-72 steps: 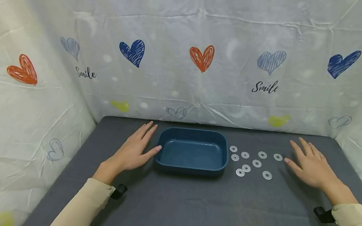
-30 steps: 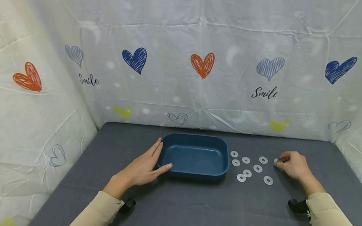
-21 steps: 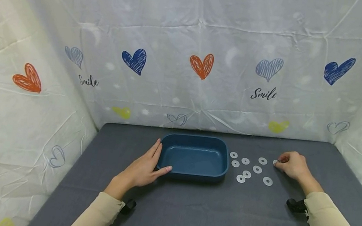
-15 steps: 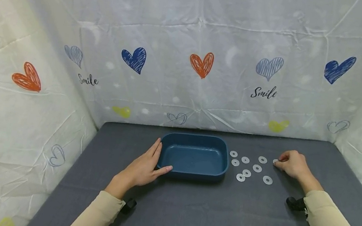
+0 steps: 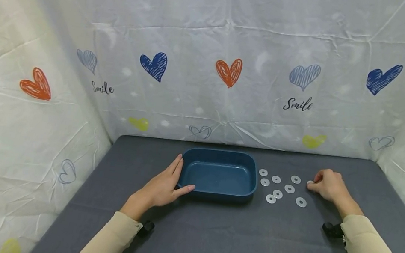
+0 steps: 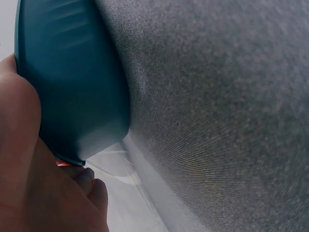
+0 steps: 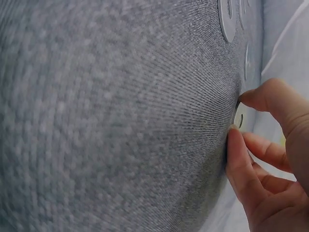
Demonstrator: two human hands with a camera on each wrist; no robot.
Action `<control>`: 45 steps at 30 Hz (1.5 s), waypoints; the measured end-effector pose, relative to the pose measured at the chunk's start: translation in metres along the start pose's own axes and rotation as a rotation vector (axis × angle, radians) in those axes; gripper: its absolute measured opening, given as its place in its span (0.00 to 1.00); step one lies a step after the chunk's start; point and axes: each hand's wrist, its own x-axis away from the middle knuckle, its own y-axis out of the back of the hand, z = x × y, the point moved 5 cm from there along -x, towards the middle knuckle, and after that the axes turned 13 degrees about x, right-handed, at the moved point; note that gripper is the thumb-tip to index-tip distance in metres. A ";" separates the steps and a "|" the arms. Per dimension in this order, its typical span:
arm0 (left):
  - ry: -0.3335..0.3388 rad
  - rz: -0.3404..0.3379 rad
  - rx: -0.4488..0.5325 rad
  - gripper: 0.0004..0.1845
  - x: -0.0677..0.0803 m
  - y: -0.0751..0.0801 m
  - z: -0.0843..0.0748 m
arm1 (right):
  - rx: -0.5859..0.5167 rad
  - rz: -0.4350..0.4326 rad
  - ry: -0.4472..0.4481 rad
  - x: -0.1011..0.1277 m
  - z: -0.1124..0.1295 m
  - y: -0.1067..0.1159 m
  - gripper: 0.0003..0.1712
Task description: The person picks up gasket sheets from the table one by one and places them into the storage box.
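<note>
A dark blue rectangular tray (image 5: pixel 218 179) stands near the back of the grey table. My left hand (image 5: pixel 160 185) rests at its left end, fingers straight along the side wall and thumb across the near corner; the thumb overlaps the tray wall (image 6: pixel 72 67) in the left wrist view. Right of the tray lie several flat silver washers (image 5: pixel 289 189). At the right end of this group, my right hand (image 5: pixel 328 186) pinches one washer (image 7: pixel 237 116) between thumb and forefinger, low at the cloth. In the head view the fingertips hide most of that washer.
Grey cloth covers the table (image 5: pixel 225 238). A white curtain (image 5: pixel 199 35) printed with hearts rises right behind the table's back edge and along both sides. Two washers (image 5: pixel 274 196) lie touching in front of the group. A black wrist strap (image 5: pixel 332 230) shows at the right cuff.
Both hands have come in from hovering apart: the left onto the tray's side, the right down onto the rightmost washer. Over the last half second that washer has become more hidden by the fingertips.
</note>
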 end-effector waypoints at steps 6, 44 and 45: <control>0.000 -0.001 0.005 0.59 0.001 0.001 0.001 | 0.027 -0.035 0.041 0.000 0.007 0.001 0.17; 0.025 0.017 -0.009 0.59 -0.001 -0.001 0.002 | -0.103 -0.251 0.228 0.018 0.038 0.021 0.09; 0.025 0.016 -0.008 0.59 -0.001 0.000 0.002 | -0.109 -0.257 0.234 0.018 0.040 0.022 0.09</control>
